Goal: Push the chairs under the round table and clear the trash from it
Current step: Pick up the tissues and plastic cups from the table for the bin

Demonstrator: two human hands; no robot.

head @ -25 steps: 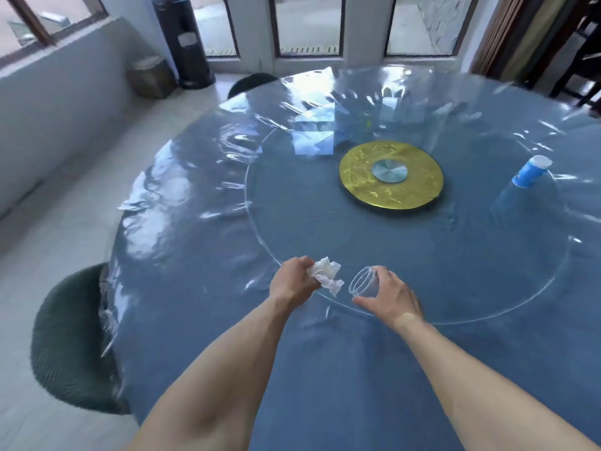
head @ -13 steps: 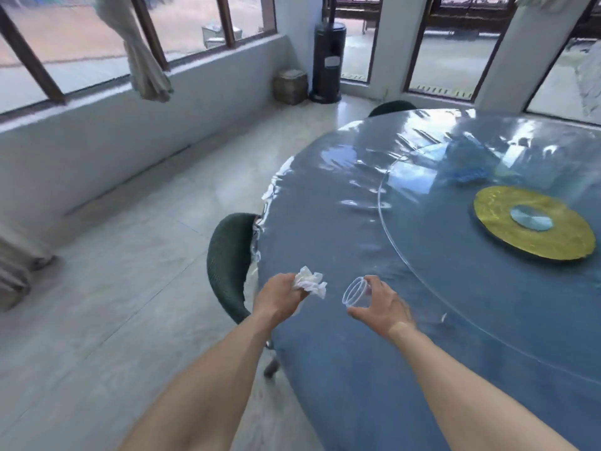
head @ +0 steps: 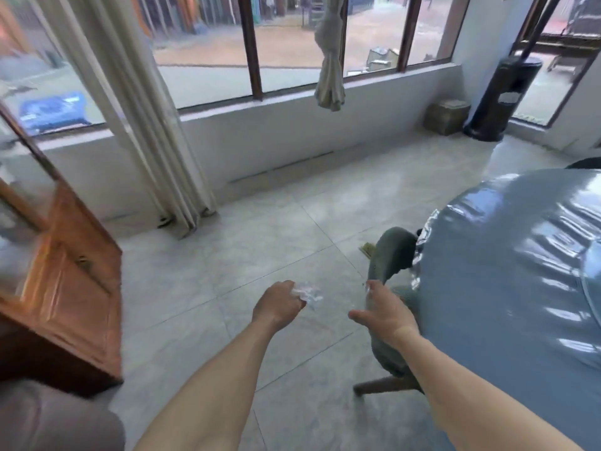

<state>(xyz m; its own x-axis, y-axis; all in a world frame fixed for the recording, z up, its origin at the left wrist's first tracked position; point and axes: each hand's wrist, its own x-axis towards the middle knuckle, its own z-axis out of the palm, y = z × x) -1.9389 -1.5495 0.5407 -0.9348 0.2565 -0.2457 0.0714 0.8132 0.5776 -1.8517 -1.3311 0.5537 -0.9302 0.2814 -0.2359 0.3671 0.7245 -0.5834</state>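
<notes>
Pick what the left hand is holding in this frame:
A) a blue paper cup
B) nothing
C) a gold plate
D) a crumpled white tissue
D: the left hand grips a crumpled white tissue out over the floor, beside the round table.

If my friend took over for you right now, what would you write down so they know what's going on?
Left hand: grips the crumpled tissue, held out over the floor.
Right hand: seems to have its grip on the clear plastic cup, but blur makes that hard to confirm.
The round table is off to the right; only part of its top shows.
The green chair beside it looks tucked against the table edge.
Done: the tissue is off the table.
Left: bin what you carry, perhaps in the tall black bin by the door, then check the rest of the table and chairs.
</notes>
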